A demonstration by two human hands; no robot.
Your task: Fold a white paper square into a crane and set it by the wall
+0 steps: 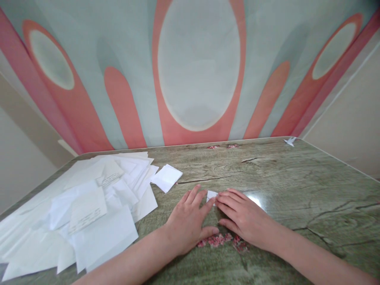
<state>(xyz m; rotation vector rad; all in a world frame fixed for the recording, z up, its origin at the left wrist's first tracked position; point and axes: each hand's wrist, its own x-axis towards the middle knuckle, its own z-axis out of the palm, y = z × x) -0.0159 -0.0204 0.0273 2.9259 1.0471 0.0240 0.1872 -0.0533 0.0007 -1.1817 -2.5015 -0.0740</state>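
A small folded white paper [211, 195] lies on the wood-patterned table between my two hands. My left hand [191, 219] rests at its left side, fingers spread, with the index fingertip on the paper's lower edge and the thumb on the table. On the other side, my right hand [242, 215] lies with its fingers stretched out over the paper's right part, partly hiding it. Neither hand grips anything.
A large heap of white paper sheets [109, 237] covers the table's left side. Beside it lies a small square paper stack [166, 178]. A folded white paper piece [290, 141] sits at the far right corner of the table [297, 174], near the patterned backdrop.
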